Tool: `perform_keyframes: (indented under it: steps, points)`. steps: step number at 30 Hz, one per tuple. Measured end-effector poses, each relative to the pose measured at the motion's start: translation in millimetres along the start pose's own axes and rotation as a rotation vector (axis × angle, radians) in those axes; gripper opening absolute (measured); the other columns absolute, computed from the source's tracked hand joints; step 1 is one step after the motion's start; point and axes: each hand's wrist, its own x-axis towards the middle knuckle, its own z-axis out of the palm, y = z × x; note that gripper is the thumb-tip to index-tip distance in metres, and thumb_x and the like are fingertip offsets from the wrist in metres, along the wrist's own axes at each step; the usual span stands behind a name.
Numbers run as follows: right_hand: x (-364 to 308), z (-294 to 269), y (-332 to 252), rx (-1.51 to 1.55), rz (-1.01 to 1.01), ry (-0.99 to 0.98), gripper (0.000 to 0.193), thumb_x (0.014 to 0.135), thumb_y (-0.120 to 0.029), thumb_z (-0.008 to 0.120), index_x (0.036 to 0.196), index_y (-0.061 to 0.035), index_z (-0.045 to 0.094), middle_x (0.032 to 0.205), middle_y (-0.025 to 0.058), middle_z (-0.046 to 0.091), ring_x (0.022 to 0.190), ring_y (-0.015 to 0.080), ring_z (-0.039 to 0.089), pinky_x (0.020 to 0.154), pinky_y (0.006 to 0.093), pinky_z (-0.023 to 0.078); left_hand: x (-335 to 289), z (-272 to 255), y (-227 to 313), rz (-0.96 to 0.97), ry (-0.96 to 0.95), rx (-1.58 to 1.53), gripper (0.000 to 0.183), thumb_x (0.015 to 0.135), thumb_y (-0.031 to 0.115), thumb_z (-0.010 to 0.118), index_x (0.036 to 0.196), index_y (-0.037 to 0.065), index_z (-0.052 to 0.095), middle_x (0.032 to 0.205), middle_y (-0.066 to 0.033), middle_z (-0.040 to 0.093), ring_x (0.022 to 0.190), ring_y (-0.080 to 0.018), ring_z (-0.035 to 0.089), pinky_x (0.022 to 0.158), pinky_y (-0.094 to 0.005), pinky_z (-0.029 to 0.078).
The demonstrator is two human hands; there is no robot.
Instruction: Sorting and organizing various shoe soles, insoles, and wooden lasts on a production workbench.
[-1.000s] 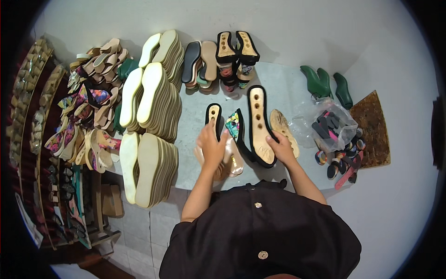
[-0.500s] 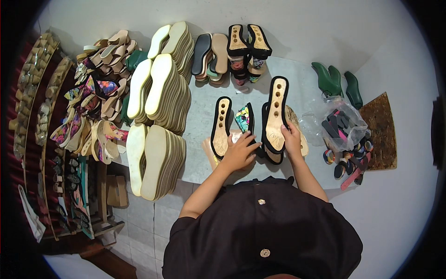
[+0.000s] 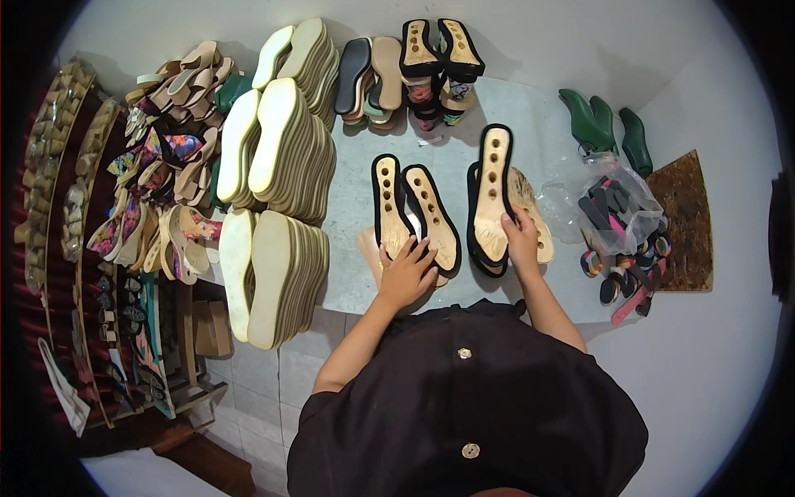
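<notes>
My left hand [image 3: 406, 276] lies with fingers spread over the lower ends of two black-edged sandals. The left sandal [image 3: 389, 203] and the one beside it [image 3: 433, 219] both show a wooden underside with a row of holes. My right hand [image 3: 523, 238] grips another black-edged sandal [image 3: 494, 190] by its right edge, thumb on top; its other fingers are partly hidden. That sandal rests over a similar black-edged one, which shows only along its left and lower edges. Beside my right hand, a bare wooden sole [image 3: 530, 201] with holes is partly covered.
Tall stacks of cream soles [image 3: 286, 273] line the table's left side. Strapped sandals [image 3: 170, 161] pile up beyond them. Dark and tan soles [image 3: 354, 79] and upturned sandals [image 3: 443, 62] stand at the back. To the right are green shoe lasts [image 3: 590, 124] and a plastic bag [image 3: 613, 203] of straps.
The second left sandal has turned from its side, where its colourful strap showed, to lie underside up next to the first. My left hand has shifted left onto them. The view has moved slightly.
</notes>
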Motion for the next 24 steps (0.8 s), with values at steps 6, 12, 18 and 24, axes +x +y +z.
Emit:
perform_keyframes:
  steps: [6,12,18,24]
  points:
    - [-24,14,-22,-0.658,-0.162,-0.12,0.034,0.085,-0.033,0.055,0.116,-0.0168,0.058,0.098,0.009,0.064,0.1,0.0227,0.055,0.099,0.0578,0.01,6,-7,-8,-0.028,0.03,-0.203,0.03,0.086,0.031,0.052,0.109,0.016,0.063,0.121,-0.0029,0.056,0.12,-0.0252,0.045,0.097,-0.0639,0.01]
    - [-41,11,-1,-0.77,-0.296,-0.041,0.033,0.085,-0.03,0.056,0.113,-0.013,0.059,0.097,0.0054,0.063,0.103,0.0201,0.051,0.097,0.0588,0.007,25,-23,3,-0.05,0.272,-0.3,0.032,0.083,0.027,0.057,0.112,0.013,0.059,0.116,-0.0064,0.054,0.113,-0.0258,0.048,0.098,-0.0584,0.014]
    - [-37,-31,-1,-0.659,-0.311,0.049,0.033,0.086,-0.027,0.056,0.115,-0.0122,0.058,0.096,0.0059,0.062,0.103,0.0196,0.05,0.101,0.0538,0.005,43,-24,3,-0.096,0.422,-0.245,0.039,0.078,0.023,0.061,0.116,0.013,0.054,0.12,-0.0109,0.047,0.115,-0.0271,0.043,0.097,-0.0564,0.018]
    - [-10,-102,-46,-0.164,-0.219,0.05,0.035,0.084,-0.031,0.06,0.113,-0.0111,0.061,0.101,0.0059,0.063,0.103,0.018,0.054,0.102,0.0524,0.01,101,-49,42,0.253,0.373,-0.199,0.052,0.072,0.022,0.067,0.12,0.014,0.05,0.123,-0.0112,0.043,0.119,-0.0287,0.039,0.097,-0.0513,0.02]
